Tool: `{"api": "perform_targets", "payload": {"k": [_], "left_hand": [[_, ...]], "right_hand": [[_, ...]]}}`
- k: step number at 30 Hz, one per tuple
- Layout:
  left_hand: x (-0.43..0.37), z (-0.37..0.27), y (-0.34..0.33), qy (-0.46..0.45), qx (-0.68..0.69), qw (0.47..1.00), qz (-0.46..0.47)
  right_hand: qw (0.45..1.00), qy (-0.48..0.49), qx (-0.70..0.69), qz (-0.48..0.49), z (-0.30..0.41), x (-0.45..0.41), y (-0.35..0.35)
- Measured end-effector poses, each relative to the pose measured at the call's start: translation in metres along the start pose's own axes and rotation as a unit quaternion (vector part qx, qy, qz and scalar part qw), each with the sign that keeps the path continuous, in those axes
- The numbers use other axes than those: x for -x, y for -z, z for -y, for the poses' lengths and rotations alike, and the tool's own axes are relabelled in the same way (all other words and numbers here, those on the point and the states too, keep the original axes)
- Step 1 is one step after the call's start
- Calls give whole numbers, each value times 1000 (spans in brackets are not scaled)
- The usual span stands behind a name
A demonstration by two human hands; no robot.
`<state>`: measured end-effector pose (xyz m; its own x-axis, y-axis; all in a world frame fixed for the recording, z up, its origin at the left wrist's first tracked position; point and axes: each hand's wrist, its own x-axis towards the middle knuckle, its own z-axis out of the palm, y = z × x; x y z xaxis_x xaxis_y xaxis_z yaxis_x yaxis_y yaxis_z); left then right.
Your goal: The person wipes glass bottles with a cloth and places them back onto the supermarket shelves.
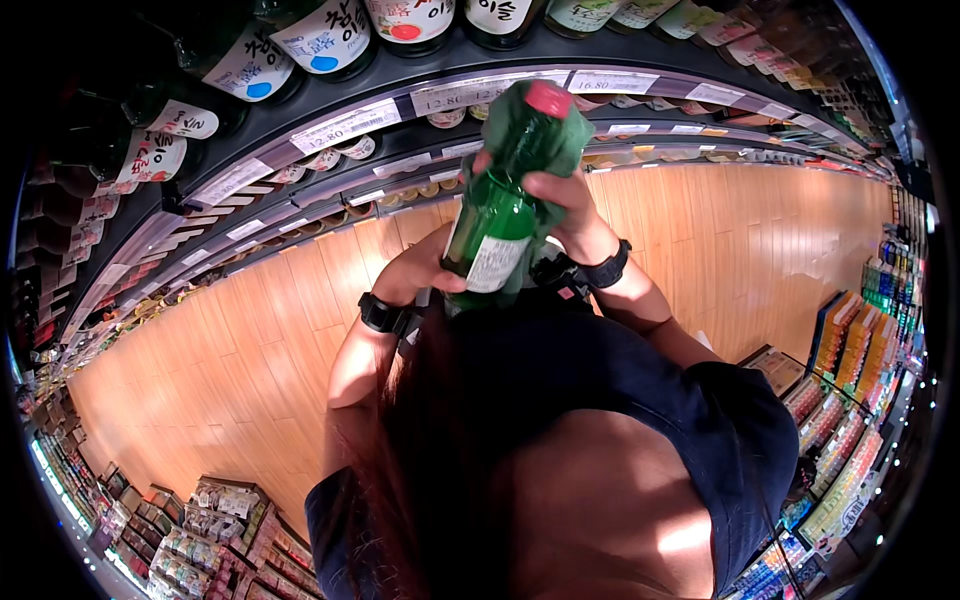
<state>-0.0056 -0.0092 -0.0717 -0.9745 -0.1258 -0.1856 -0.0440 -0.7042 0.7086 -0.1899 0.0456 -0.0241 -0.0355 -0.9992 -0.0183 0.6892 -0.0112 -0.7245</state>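
A green glass bottle [491, 217] with a white back label is held up before my chest, its neck towards the shelf. My left hand [424, 266] grips its lower body, with the thumb near the label. A dark green cloth [568, 142] is wrapped over the neck, and a red cap or patch shows at the top end. My right hand [566, 196] holds the cloth against the bottle's neck and shoulder. The cloth also hangs down along the bottle's right side. Each wrist wears a black strap with a device.
A curved-looking shelf edge [345, 124] with price tags runs just beyond the bottle. Green bottles [322, 37] with white labels stand on it, and lower shelves hold more goods. Stacked packaged goods [217, 525] are behind at lower left, and display racks [832, 420] at the right. The floor is wooden.
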Motion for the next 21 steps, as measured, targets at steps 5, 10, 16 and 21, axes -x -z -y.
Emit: {"api": "perform_targets", "payload": {"k": [5, 10, 16, 21], "left_hand": [[-15, 1, -17, -64, -426, 858, -279], [-15, 15, -27, -114, -568, 717, -387], [-9, 0, -30, -45, -525, 783, -330], [2, 8, -15, -70, -321, 938, -105]], "right_hand": [[962, 104, 228, -112, -11, 10, -9], [944, 132, 208, -222, -13, 11, -19], [963, 165, 146, -153, 5, -1, -8], [993, 109, -22, -38, 22, -7, 2]]}}
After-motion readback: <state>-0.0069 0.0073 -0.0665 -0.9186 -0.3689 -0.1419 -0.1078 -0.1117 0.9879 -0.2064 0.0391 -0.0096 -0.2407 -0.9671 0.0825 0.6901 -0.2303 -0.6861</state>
